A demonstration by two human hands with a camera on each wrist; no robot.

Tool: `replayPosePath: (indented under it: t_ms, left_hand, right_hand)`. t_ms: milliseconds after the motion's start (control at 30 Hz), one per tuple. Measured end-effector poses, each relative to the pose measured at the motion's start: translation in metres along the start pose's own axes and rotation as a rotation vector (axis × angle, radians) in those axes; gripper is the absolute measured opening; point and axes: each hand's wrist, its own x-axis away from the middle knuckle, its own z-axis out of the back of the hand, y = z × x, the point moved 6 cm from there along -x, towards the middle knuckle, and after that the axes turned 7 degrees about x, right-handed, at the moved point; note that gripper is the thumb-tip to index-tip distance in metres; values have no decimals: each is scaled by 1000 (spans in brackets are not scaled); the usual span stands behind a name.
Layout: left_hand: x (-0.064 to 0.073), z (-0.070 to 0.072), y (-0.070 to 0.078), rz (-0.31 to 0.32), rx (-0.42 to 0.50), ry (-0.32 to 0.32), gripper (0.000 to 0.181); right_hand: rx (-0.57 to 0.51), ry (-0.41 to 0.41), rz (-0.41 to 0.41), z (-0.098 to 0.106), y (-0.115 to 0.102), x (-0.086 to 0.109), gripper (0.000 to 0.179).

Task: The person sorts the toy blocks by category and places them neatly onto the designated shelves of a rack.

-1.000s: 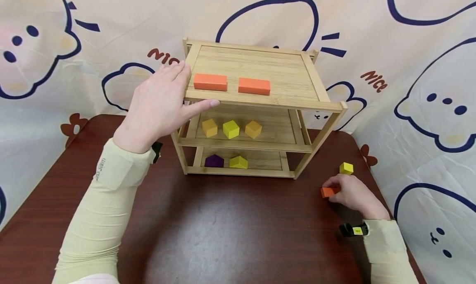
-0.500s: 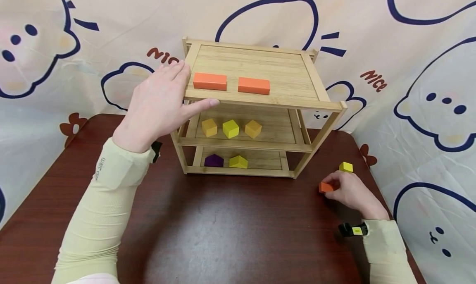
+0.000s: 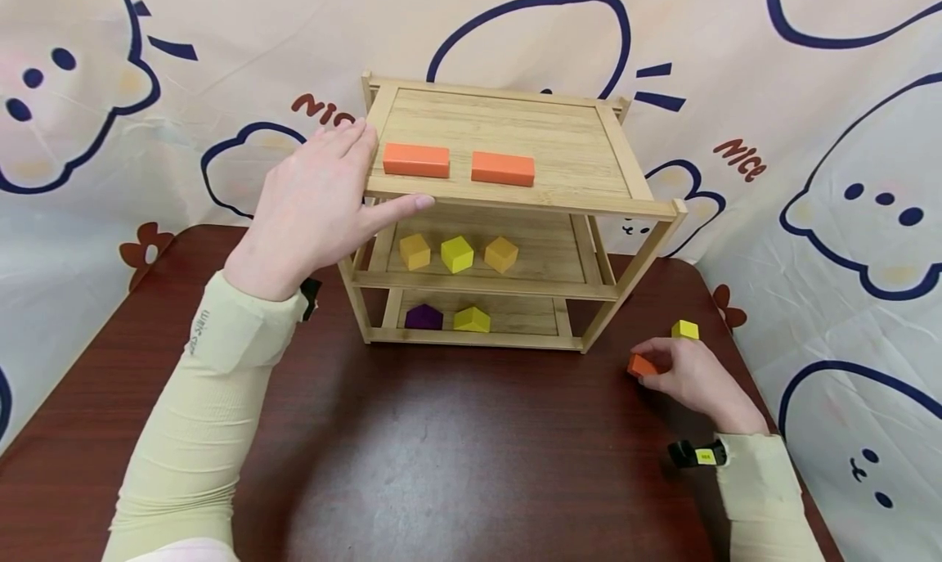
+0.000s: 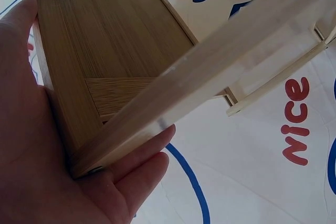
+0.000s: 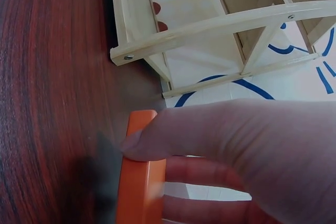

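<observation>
10 o'clock: your left hand (image 3: 312, 198), thumb spread, apparently steadies the shelf (image 3: 515, 124); 4 o'clock: right hand (image 3: 688, 371) pinches 1 orange block (image 3: 642, 366).

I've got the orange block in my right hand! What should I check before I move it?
1. Right hand gripping the held orange block: ok, thumb on one side, fingers on another.
2. Held orange block lifted off the table: cannot tell.
3. Left hand touching the wooden rack: ok, at its upper left corner.
4. Two orange blocks on the top shelf lying flat: ok, with a gap between them.
5. Yellow cube apart from the held orange block: ok.
</observation>
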Motion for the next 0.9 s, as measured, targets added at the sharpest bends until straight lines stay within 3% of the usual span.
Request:
replayPosePath:
  t_ms: [333,900]
  left_hand:
    - [1,-1,0,-4,6,4,108]
    - [1,0,0,-4,8,4,109]
  right_hand:
    - [-31,-15,-5,1,-8,1,38]
    - [6,73,56,13,-34,8,38]
